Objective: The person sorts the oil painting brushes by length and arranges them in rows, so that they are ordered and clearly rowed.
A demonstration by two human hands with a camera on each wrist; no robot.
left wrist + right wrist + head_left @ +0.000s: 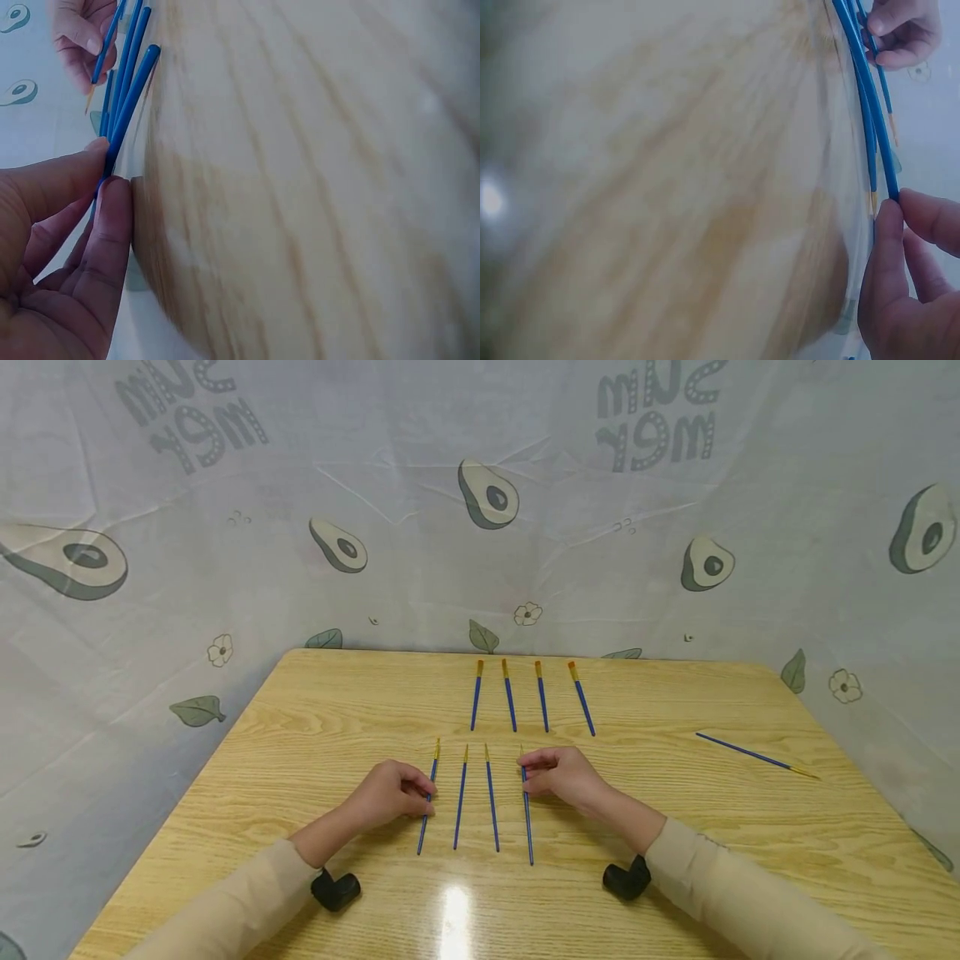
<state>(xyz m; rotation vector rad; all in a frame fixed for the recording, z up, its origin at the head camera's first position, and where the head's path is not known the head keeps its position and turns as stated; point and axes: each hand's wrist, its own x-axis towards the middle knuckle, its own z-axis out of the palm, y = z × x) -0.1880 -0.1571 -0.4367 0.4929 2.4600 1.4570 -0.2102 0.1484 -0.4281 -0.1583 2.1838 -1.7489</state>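
Between the thumb and fingers of my left hand (393, 792) is the blue handle of a slim paintbrush (422, 837), leftmost in the near row. My right hand (566, 777) pinches the handle of the rightmost paintbrush (529, 831) in that row. Both brushes point their bristles away from me. Two more thin brushes, one left (461, 802) and one right (492, 806), lie between my hands. In the left wrist view, thumb and fingertips meet on the blue handle (135, 94). The right wrist view shows a similar pinch on its handle (876, 120).
Farther back on the wooden table (360, 693) lies a row of several wider flat brushes, including a left one (476, 702) and a right one (583, 702). A lone thin brush (753, 754) lies slanted at the right. A printed cloth (420, 585) hangs behind the table.
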